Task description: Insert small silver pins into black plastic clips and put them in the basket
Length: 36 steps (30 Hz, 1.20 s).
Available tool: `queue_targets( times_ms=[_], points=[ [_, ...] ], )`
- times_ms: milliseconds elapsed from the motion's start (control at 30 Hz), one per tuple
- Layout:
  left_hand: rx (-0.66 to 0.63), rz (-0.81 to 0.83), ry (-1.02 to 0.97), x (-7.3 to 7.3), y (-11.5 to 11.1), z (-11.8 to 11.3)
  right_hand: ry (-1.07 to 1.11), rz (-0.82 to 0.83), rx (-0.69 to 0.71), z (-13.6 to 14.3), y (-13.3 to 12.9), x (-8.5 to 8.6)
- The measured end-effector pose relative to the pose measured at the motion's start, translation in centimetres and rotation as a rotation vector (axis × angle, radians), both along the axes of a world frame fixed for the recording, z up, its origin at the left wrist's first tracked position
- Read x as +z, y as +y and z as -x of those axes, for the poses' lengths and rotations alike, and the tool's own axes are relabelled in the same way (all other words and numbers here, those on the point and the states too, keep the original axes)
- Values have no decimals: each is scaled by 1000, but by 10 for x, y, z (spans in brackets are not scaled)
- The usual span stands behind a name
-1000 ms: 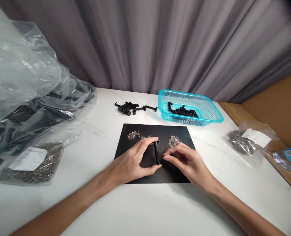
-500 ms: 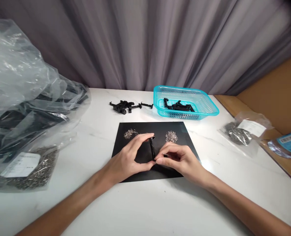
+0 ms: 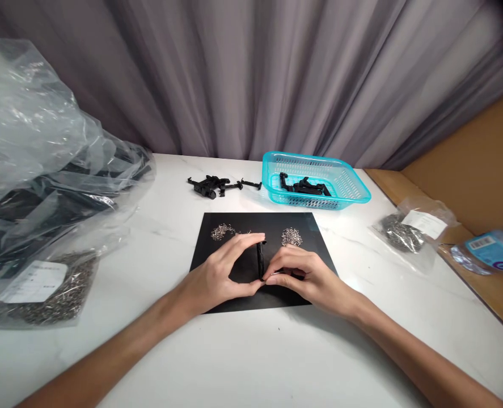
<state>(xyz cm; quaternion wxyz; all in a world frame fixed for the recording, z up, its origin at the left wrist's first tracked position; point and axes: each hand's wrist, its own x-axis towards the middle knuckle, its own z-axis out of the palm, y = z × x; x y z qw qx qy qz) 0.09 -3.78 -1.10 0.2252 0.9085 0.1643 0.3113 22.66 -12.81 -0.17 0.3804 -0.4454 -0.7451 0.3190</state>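
Observation:
My left hand [image 3: 219, 275] grips a slim black plastic part [image 3: 260, 260] by its two ends, fingers at the top and thumb at the bottom. The part stands nearly upright over a black mat [image 3: 240, 297]. At its lower end, my right hand [image 3: 304, 275] is closed in a pinch, fingertips against the part and close to the left thumb. A thin shiny bit shows at those fingertips, too small to name. Behind the hands on the mat lie two piles of small metal pieces, a left pile [image 3: 221, 231] and a right pile [image 3: 291, 237].
A turquoise basket [image 3: 362, 195] holding black plastic parts stands at the back. Left of it lie more black parts [image 3: 208, 186]. Clear bags of metal pieces lie at left [image 3: 70, 289] and right [image 3: 402, 233]. A large plastic bag [image 3: 64, 153] fills the left; a labelled bottle [image 3: 489, 252] lies right.
The right fingertips have closed in at the part's lower end, and the metallic bit inside the right hand shows less. The whole view has shifted slightly.

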Motion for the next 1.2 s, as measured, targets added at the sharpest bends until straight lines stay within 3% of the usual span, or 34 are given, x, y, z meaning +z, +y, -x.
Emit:
queue_targets(
  times_ms=[200,600,800,933,1100,1200],
  points=[
    [-34,-51,0,1,-1,0,-73,32,77,-3,1,5],
    [-59,-124,-8,3,-3,1,-165,-68,55,1,0,1],
    [-41,-201,-29,3,-3,1,-31,125,-85,4,1,1],
    [-35,-264,-61,4,-3,1,85,252,-58,7,1,-1],
    [-13,-329,-90,3,-3,1,152,278,-72,14,0,-3],
    [29,-253,-100,2,-3,1,114,248,-120,16,-1,-1]
  ],
)
